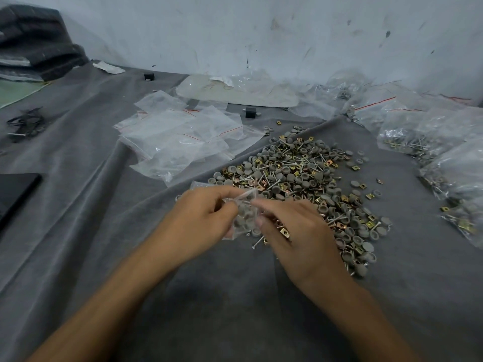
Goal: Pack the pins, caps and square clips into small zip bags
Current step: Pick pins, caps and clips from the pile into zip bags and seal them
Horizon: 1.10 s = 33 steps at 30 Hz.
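A grey cloth (78,205) is spread everywhere, with a wide heap of caps, pins and square clips (308,184) scattered right of centre. Empty zip bags (177,137) are stacked far left of it, filled bags (431,142) piled at right. At the heap's near-left edge, a partly filled small zip bag (244,218) is pinched by the left hand (206,218) and right hand (300,236).

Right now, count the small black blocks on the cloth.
2. One black block lies far back near the wall; the other sits beside the empty zip bags. Plastic may hide more.
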Motion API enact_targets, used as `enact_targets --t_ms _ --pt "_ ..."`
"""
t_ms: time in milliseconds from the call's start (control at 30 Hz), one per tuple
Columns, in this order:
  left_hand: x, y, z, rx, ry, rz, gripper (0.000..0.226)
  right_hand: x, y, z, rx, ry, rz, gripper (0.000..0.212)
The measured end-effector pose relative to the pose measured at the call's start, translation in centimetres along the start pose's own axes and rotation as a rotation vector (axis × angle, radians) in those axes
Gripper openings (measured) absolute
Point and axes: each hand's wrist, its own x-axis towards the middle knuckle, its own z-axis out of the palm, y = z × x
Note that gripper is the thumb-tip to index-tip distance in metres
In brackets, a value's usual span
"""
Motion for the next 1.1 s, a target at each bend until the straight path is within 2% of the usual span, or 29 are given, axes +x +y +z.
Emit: enact_targets --t_ms 100,167,333,500,667,767,900,1100 --pt "0.0 0.0 -0.3 -0.010 0.031 -0.034 0.033 0.5 0.8 -0.9 0.039 0.051 0.070 0.018" --pt "0.0 0.0 -0.4 -0.016 0.049 -0.056 0.031 0.7 1.5 -1.5 -0.048 0.070 0.112 0.014" --pt "0.0 0.1 -0.5 -0.010 0.050 -0.054 0.034 0.8 2.2 -1.4 -0.305 -0.098 0.162 0.023" --pt "-0.1 0.0 -0.5 0.032 0.041 -0.033 0.031 0.9 1.6 -0.6 -0.350 -0.218 0.163 0.022" --pt "-0.1 0.1 -0.5 -0.003 0.032 -0.033 0.035 0.9 1.4 -0.5 -0.314 -0.209 0.189 0.007" --pt "0.0 0.0 -0.4 -0.001 0.024 -0.041 0.034 0.9 1.5 -0.6 -0.265 -0.162 0.188 0.005" --pt "0.1 -0.2 -0.3 -0.016 0.027 -0.041 0.034 0.8 1.3 -0.8 -0.118 -0.014 0.168 0.006" --pt "0.0 0.0 -0.2 0.008 0.013 -0.031 0.034 0.7 0.0 -0.7 0.122 0.086 0.061 0.009"
